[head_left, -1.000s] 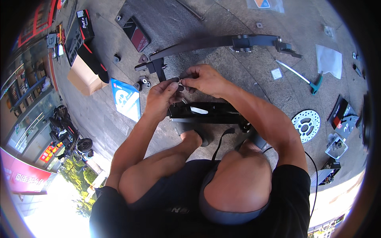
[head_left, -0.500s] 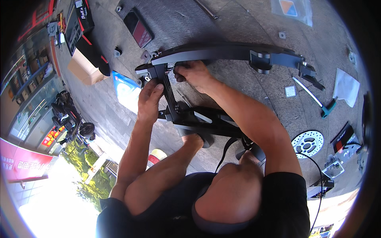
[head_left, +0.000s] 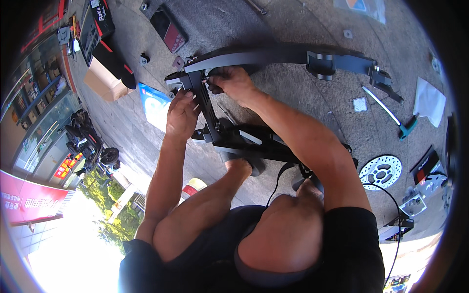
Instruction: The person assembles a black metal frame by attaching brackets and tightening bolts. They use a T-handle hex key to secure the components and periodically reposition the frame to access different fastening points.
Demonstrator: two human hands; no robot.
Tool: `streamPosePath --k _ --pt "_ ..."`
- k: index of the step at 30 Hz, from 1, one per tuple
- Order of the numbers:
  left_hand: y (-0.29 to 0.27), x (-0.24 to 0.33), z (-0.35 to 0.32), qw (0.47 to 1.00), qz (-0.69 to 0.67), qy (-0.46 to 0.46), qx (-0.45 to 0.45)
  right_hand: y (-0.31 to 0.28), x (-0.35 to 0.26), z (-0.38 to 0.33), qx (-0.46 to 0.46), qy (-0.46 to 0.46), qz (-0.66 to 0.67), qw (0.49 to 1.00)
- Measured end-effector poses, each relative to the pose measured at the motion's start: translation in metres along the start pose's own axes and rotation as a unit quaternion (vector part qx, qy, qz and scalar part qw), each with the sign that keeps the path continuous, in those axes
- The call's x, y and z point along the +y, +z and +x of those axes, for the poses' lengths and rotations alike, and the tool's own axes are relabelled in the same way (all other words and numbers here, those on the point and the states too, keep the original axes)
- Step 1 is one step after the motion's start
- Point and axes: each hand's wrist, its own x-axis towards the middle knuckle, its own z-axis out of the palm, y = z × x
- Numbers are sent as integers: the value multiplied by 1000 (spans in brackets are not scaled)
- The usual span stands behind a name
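A black metal frame (head_left: 209, 108) stands in front of me, with a long curved arm (head_left: 278, 54) across its far side and a lower beam (head_left: 259, 153) nearer my feet. My left hand (head_left: 181, 117) is at the frame's left upper corner, fingers bent against the bracket there. At the inner side of the same corner, my right hand (head_left: 233, 87) pinches what looks like a small bolt (head_left: 205, 80) against the frame. Its fingertips look dark. Part of the bolt is hidden by the fingers.
A phone (head_left: 167, 30) lies beyond the frame. To the right are a green-handled T-shaped tool (head_left: 407, 131), a perforated brake disc (head_left: 380, 172) and a plastic bag (head_left: 430, 102). A cardboard box (head_left: 103, 83) and a blue-white packet (head_left: 154, 103) lie left. A black cable (head_left: 391, 200) curves nearby.
My right hand has moved slightly up and left, closer to the frame's corner with the bolt. The left hand's fingers have shifted and loosened a little. The curved arm sits slightly higher in view.
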Motion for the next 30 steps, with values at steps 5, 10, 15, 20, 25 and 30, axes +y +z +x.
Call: streamPosePath --k 5,10,15,20,25,30 --pt "-10 -1 7 997 -64 -33 -6 8 -5 0 36 0 17 999" --pt "-7 2 14 997 -59 -55 19 0 -17 1 -8 94 71 993" --pt "-3 4 22 997 -38 -65 32 -5 -25 4 -36 120 85 988" --pt "-6 2 32 993 -90 -72 17 1 -18 -6 7 49 47 998" --pt "-6 -1 36 992 -110 -63 -7 4 -9 -12 32 9 3 999" --pt "-11 -2 40 988 -138 -70 -8 -2 -22 -10 29 49 -114 992"
